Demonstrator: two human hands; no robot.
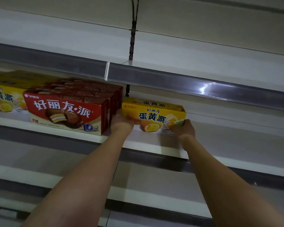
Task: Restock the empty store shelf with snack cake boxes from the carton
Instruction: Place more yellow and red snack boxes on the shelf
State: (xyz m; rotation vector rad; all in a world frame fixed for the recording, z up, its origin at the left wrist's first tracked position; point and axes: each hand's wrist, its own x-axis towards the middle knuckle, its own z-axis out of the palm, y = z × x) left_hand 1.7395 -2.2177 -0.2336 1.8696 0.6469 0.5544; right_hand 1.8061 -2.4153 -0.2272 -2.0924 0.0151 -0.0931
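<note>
A yellow snack cake box (154,114) stands on the white shelf (223,141), just right of a row of red chocolate pie boxes (69,110). My left hand (123,121) grips the yellow box at its lower left corner, squeezed between it and the red row. My right hand (184,128) holds its lower right corner, fingers curled round the edge. Both arms reach up from below. The carton is out of view.
More yellow boxes (5,97) stand left of the red row. The shelf to the right of the held box is bare. A grey price rail (187,82) of the shelf above hangs over the boxes. Lower shelves (154,176) run beneath my arms.
</note>
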